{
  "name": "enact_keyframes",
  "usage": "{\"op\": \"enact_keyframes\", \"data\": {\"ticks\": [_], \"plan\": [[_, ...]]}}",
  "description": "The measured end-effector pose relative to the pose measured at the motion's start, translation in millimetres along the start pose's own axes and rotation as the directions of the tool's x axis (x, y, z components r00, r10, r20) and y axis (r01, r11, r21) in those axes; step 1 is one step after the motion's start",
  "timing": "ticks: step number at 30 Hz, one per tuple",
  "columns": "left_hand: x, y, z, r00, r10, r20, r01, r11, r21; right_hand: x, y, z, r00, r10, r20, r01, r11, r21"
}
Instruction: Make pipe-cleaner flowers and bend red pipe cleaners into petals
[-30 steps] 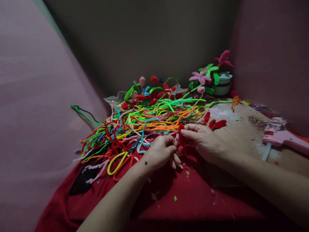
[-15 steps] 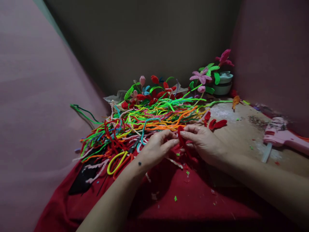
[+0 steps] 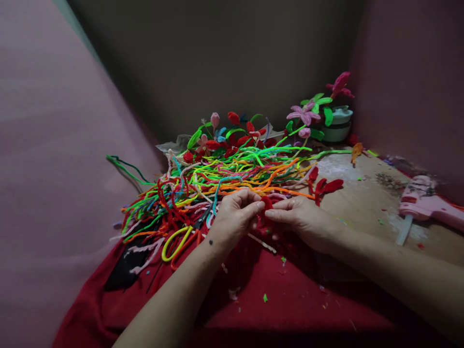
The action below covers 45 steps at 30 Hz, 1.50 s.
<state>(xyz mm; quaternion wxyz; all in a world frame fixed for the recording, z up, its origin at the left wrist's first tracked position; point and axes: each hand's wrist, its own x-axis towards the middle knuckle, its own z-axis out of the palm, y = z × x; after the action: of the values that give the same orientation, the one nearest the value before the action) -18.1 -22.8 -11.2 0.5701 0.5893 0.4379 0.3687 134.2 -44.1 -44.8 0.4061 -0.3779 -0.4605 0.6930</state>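
Observation:
A red pipe cleaner (image 3: 267, 203), bent into a loop, is pinched between my two hands over the red cloth. My left hand (image 3: 239, 210) grips its left side with thumb and forefinger. On the other side, my right hand (image 3: 300, 217) holds it between thumb and fingertips; its lower part is partly lost against the cloth. Just behind the hands spreads a heap of many-coloured pipe cleaners (image 3: 232, 169). Finished red petal pieces (image 3: 328, 187) lie beyond my right hand.
Yellow-and-orange handled scissors (image 3: 177, 244) lie left of my left hand, near a black flat object (image 3: 121, 270). A pink glue gun (image 3: 420, 203) rests on the board (image 3: 366, 203) at right. Pipe-cleaner flowers (image 3: 304, 115) and a grey-green pot (image 3: 337, 126) stand behind.
My hands have drawn closer together. My left thumb and forefinger now pinch the red pipe cleaner, which has shifted slightly left and lower. The view has moved a little.

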Motion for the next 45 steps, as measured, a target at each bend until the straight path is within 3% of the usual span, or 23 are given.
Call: {"op": "enact_keyframes", "data": {"ticks": [4,6,14,21,25,29,31,36,41,45], "plan": [[0,1,-6.5,0.985,-0.059,0.165,0.056,0.998,0.024,-2,0,0,1.000,0.009,0.020,-0.009,1.000,-0.015],[0,2,-8.0,0.980,-0.068,0.185,0.059,0.997,0.053,-1,-1,0,1.000,0.009,0.014,-0.009,1.000,-0.025],[-4,0,6.9,0.999,0.021,-0.047,-0.020,1.000,0.020,1,-2,0,1.000,-0.022,0.004,0.022,0.999,-0.038],[0,1,-3.4,0.975,-0.078,0.208,0.074,0.997,0.028,1,2,-2,1.000,0.002,0.006,-0.002,1.000,-0.031],[-2,0,0.2,0.997,-0.043,0.067,0.038,0.997,0.070,3,3,-2,0.999,0.002,-0.037,-0.001,1.000,0.009],[-4,-5,6.5,0.984,0.152,-0.097,-0.130,0.969,0.209,3,2,-2,0.998,0.022,-0.054,-0.020,0.999,0.036],[-4,-6,7.3,0.968,0.225,-0.107,-0.186,0.939,0.290,2,2,-2,0.998,0.033,-0.045,-0.030,0.998,0.046],[-3,1,5.5,0.997,0.079,-0.005,-0.078,0.983,0.164,1,0,2,0.998,0.025,-0.051,-0.023,0.999,0.048],[-2,3,5.0,0.998,0.054,-0.016,-0.052,0.993,0.105,0,-3,2,0.987,-0.025,-0.158,0.015,0.998,-0.061],[-1,1,4.4,0.986,-0.102,0.129,0.086,0.989,0.124,2,-1,-3,0.978,-0.045,-0.204,0.048,0.999,0.011]]}}
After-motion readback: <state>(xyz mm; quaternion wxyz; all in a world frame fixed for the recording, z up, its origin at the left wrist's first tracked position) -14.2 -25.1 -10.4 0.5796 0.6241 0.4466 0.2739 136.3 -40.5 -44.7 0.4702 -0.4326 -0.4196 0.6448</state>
